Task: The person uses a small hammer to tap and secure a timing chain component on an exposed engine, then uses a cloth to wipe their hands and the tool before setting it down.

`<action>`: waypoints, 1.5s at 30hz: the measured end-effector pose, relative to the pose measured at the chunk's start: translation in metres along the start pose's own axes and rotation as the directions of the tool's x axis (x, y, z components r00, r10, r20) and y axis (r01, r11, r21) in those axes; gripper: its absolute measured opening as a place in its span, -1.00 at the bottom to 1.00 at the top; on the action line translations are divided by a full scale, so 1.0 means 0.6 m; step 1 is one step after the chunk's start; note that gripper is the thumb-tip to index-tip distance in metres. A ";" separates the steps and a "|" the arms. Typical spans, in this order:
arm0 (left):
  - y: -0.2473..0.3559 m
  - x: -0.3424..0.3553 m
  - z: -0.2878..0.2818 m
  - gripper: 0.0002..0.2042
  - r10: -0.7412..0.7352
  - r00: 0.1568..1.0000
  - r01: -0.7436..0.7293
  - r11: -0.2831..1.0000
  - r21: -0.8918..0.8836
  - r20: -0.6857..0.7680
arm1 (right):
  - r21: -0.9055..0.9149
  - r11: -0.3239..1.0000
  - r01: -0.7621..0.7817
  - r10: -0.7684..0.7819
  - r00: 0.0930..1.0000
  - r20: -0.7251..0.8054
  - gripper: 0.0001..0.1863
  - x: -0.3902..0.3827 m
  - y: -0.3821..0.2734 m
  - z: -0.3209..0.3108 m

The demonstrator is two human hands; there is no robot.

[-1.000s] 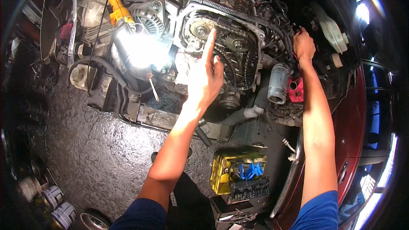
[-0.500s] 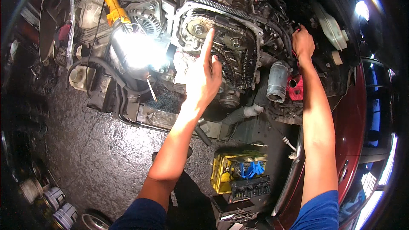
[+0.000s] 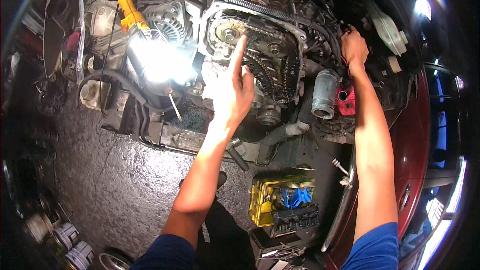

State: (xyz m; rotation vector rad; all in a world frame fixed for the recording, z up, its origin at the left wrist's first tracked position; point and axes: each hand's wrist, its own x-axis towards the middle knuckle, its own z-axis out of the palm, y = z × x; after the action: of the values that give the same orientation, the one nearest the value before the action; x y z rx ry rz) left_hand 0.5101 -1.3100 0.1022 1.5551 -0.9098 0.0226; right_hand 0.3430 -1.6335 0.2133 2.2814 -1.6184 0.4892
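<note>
My left hand point(image 3: 232, 90) is over the front of an open engine, index finger stretched out with its tip at or just over a round camshaft sprocket point(image 3: 229, 34) and thumb apart; its other fingers are lost in glare. A second sprocket point(image 3: 273, 48) and a timing chain point(image 3: 289, 75) show beside it. My right hand point(image 3: 355, 47) has its fingers closed at the dark hoses and wiring on the engine's right; what they grip is too small to name. A bright work lamp with a yellow handle point(image 3: 131, 12) lies left of the engine.
A grey pipe point(image 3: 324, 95) and red part point(image 3: 345, 101) sit below my right hand. A yellow crate point(image 3: 257, 200) with blue and dark parts stands on the wet floor, cans point(image 3: 65, 235) lie lower left, and a red car body point(image 3: 407, 150) borders the right.
My left fingertip has shifted slightly left, and my right hand has moved slightly up and left. The whole view has drifted a little; the pointing pose and closed right fingers are unchanged.
</note>
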 end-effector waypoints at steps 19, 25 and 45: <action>-0.001 -0.012 -0.004 -0.40 -0.021 0.997 0.019 1.000 0.023 0.076 | 0.001 1.000 0.027 -0.027 0.999 -0.046 -0.52 -0.002 0.002 0.006; -0.002 -0.005 0.000 -0.38 -0.056 0.995 0.056 0.998 0.006 0.085 | -0.004 1.000 0.013 -0.013 0.999 -0.034 -0.52 -0.001 -0.002 0.003; -0.004 -0.016 0.002 -0.28 -0.072 0.994 0.057 0.983 0.173 0.081 | 0.009 1.000 0.001 -0.001 1.000 -0.020 -0.51 -0.005 -0.007 -0.005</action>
State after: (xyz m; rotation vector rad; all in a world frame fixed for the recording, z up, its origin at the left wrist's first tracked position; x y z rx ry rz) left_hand 0.5044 -1.3061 0.0954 1.7555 -0.9451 -0.0142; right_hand 0.3458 -1.6284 0.2143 2.2763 -1.6088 0.5184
